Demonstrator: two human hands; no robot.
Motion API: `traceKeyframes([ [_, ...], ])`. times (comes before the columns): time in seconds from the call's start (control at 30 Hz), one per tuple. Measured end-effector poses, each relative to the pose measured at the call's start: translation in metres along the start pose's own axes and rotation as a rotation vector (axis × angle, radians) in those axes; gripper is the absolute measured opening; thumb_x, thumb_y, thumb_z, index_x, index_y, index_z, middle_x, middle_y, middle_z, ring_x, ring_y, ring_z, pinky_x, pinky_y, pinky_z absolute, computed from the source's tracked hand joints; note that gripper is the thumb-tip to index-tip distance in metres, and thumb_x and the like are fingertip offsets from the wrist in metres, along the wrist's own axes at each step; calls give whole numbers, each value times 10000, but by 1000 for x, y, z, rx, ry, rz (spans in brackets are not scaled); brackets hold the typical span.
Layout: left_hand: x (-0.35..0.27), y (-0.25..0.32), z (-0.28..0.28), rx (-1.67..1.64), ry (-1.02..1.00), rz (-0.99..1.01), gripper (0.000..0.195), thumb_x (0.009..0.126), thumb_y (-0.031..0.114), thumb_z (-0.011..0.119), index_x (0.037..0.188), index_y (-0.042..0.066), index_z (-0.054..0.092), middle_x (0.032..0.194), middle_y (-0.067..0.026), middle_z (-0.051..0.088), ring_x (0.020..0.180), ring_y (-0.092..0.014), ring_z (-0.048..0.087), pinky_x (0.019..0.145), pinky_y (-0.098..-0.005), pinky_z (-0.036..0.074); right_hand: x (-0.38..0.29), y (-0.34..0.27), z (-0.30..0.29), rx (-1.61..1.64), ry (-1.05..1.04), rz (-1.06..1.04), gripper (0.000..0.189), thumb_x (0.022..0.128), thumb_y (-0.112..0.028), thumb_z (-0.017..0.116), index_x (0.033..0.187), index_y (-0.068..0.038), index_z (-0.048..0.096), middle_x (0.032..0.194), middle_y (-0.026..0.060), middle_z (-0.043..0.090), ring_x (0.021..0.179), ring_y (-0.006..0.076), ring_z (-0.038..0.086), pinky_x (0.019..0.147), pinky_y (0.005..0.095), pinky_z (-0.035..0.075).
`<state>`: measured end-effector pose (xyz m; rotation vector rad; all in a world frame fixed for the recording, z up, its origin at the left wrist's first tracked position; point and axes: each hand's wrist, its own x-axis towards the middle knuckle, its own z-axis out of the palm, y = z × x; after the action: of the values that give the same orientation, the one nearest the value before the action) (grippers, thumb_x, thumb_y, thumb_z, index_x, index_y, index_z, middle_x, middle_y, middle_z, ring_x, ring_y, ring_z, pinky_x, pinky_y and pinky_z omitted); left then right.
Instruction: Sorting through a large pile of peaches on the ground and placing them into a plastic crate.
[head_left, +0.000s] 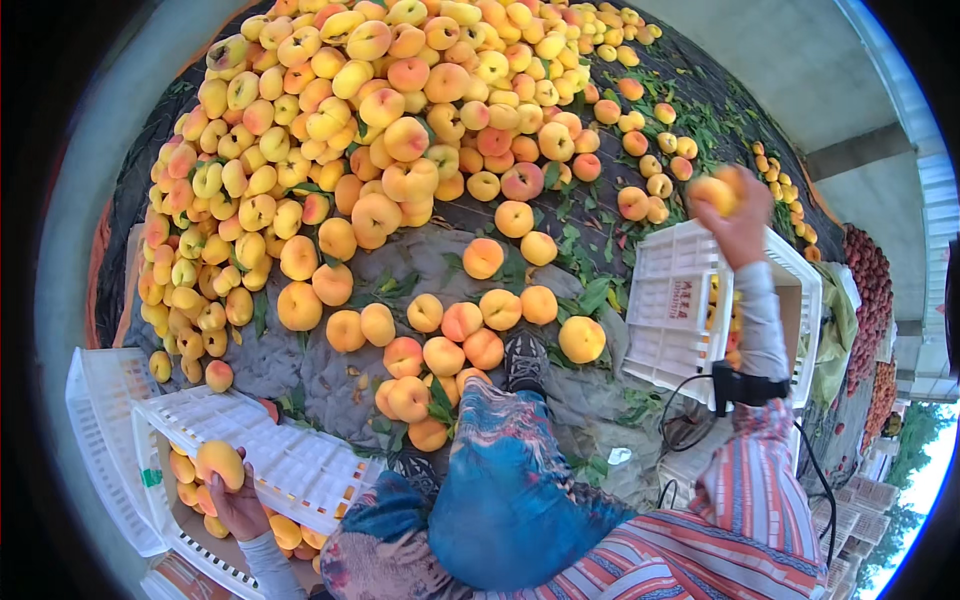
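Observation:
My left hand holds a large yellow-orange peach just above a white plastic crate at the lower left. More peaches lie inside that crate, which is lined with cardboard. On the other side, my right hand is raised over the far end of a second white crate, gripping peach-coloured fruit. Motion blur hides whether it is one peach or two. Part of the right crate's contents is covered by my forearm. Before me, a loose group of peaches rests on a grey ground sheet.
A big heap of peaches fills the far left. Green leaves and single peaches are strewn rightward. A black cable hangs by my right arm. Another crate stands at far left; dark red produce lies at far right.

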<state>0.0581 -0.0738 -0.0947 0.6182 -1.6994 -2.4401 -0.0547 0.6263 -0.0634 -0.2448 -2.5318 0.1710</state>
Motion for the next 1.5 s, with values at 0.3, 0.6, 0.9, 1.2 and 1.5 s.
traceKeyframes([
  [0.3,3,-4,8,-34,-5,0,420,887,187,460,1233,-33,367,1160,-179,503,1093,-327,508,884,-355,479,-121,176,-60,-535,-420,729,716,659,-443,672,1196,-21,456,1172,196,490,1094,379,448,926,420,380],
  [0.6,1,-1,-12,32,1,-26,418,898,201,463,1233,-38,390,1180,-164,496,1108,-318,495,884,-339,483,-13,10,145,209,-292,301,497,771,-363,618,1113,-18,512,1032,174,578,930,286,576,789,364,457],
  [0.9,-1,3,8,130,192,-45,439,888,212,485,1239,-25,372,1144,-156,510,1025,-287,546,771,-304,533,57,-38,343,-52,-594,605,868,626,-547,644,1205,50,397,1163,231,499,1059,341,518,869,363,443],
  [1.2,-3,5,2,115,135,-10,434,887,229,481,1233,-16,387,1148,-153,512,1044,-304,530,787,-330,518,27,-76,244,2034,-671,871,559,826,-381,471,1261,-41,383,1215,146,472,1109,305,481,906,493,415],
  [1.5,4,-9,-4,-35,33,-13,426,880,227,468,1243,17,394,1179,-143,506,1086,-342,505,906,-393,449,20,-192,135,2259,-1032,525,606,875,-445,358,1288,-1,355,1326,170,382,1207,296,402,996,525,310],
])
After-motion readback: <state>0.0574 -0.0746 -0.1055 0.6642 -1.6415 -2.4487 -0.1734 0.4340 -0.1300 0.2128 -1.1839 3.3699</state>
